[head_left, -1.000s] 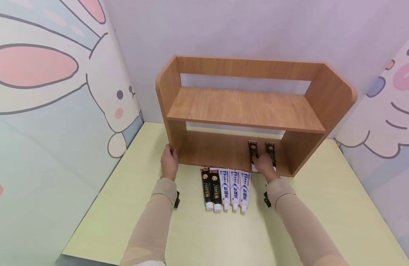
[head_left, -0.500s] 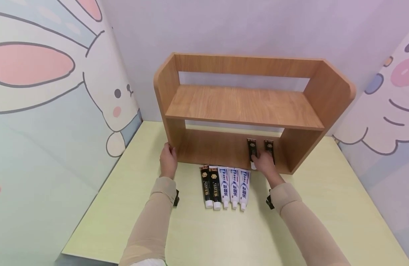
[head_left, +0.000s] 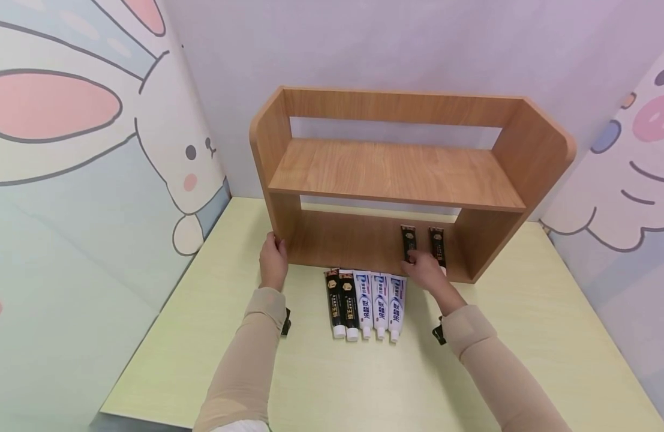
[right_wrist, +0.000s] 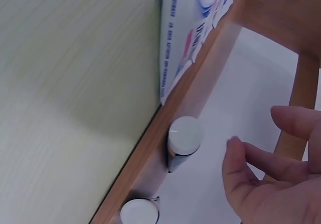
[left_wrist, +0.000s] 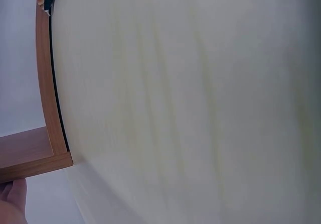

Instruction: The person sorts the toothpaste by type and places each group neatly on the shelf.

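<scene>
My left hand [head_left: 273, 264] rests against the outer face of the wooden shelf's [head_left: 396, 174] left side panel, low at the front; its thumb [left_wrist: 18, 191] touches the panel just behind the front edge. On the shelf's bottom board, toward the right, two black toothpaste tubes lie side by side with white caps facing front: the left tube [head_left: 409, 239] and the right tube [head_left: 438, 246]. My right hand [head_left: 426, 271] hovers at the cap end of the left tube. The right wrist view shows its fingers loosely bent, with nothing between them, beside the left tube's white cap [right_wrist: 185, 135].
On the yellow-green table [head_left: 342, 384], in front of the shelf, lies a row of tubes: two black toothpaste tubes [head_left: 349, 303] on the left, three white-and-blue toothpaste tubes [head_left: 380, 303] on the right. Walls with cartoon animals [head_left: 175, 138] stand on both sides.
My right hand has shifted slightly left across the left tube's cap end, uncovering more of the right tube. My left hand stays at the side panel. The view has tilted slightly.
</scene>
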